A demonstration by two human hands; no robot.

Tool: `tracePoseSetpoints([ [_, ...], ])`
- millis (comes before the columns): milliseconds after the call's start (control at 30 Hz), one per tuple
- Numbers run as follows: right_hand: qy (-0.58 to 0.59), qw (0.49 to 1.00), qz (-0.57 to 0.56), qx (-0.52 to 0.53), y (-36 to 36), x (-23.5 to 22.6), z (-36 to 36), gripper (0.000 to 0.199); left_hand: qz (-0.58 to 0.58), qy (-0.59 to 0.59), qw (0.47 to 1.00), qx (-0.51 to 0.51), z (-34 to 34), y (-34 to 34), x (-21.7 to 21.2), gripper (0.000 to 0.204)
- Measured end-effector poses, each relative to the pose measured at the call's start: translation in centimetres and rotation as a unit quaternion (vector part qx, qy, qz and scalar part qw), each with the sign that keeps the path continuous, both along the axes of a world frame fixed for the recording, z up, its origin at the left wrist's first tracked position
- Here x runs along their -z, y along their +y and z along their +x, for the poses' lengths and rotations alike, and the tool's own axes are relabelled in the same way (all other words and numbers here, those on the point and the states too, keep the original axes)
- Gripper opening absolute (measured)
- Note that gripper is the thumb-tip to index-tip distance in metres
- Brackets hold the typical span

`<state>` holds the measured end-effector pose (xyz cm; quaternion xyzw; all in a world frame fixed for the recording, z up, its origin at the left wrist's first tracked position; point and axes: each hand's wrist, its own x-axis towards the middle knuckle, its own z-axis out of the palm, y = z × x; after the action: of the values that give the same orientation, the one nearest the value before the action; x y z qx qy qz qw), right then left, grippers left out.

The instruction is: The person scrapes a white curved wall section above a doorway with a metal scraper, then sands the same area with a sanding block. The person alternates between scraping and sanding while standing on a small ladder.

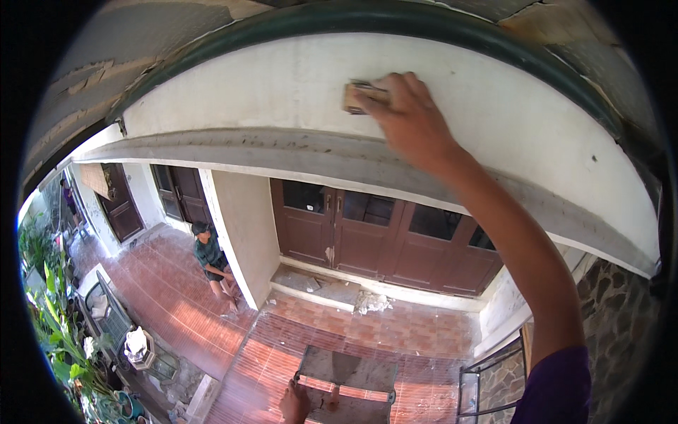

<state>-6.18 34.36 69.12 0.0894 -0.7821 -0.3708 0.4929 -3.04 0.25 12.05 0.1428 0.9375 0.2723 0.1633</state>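
My right hand is raised against the white wall band under the roof. Its fingers close round a small tan sanding block with a dark-edged sheet on it, flat to the wall. The hand is slightly smeared by motion. Low in the picture, my left hand is closed at the near left corner of a grey-topped platform with a dark metal frame. Its fingers wrap about the frame's edge, partly cut off below. A bare foot shows beside it on the platform.
A dark green pipe runs above the wall; a grey ledge juts below. Brown doors stand beneath, over red tiles with debris. A person sits by a pillar at left. A black metal frame stands right.
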Motion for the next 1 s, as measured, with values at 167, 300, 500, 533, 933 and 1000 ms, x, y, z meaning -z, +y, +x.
tracePoseSetpoints([
  [167, -0.017, 0.997, 0.078, -0.008, -1.5, -1.6, -4.1, 0.045, -0.065, -0.012, 0.998, 0.001, -1.3, -0.3, 0.5, 0.052],
  [300, 0.037, 0.996, 0.081, -0.002, -1.5, -1.7, -4.4, 0.047, -0.071, 0.037, 0.996, -0.038, -0.9, 0.1, 0.4, 0.055],
  [500, -0.001, 0.992, 0.129, -0.003, -1.3, -2.0, -4.2, 0.045, -0.079, 0.042, 0.993, -0.072, -0.3, 0.5, -0.6, 0.055],
  [533, -0.008, 0.992, 0.125, 0.004, -1.4, -2.1, -4.0, 0.045, -0.08, 0.03, 0.994, -0.071, -0.4, 0.5, -0.7, 0.055],
  [933, -0.017, 0.993, 0.113, 0.012, -1.5, -2.0, -3.7, 0.045, -0.061, 0.037, 0.997, -0.037, -1.0, 0.1, -0.2, 0.055],
  [1000, -0.03, 0.994, 0.098, 0.026, -2.4, -2.1, -4.1, 0.046, -0.055, 0.007, 0.998, -0.032, -1.1, 0.0, -0.2, 0.056],
])
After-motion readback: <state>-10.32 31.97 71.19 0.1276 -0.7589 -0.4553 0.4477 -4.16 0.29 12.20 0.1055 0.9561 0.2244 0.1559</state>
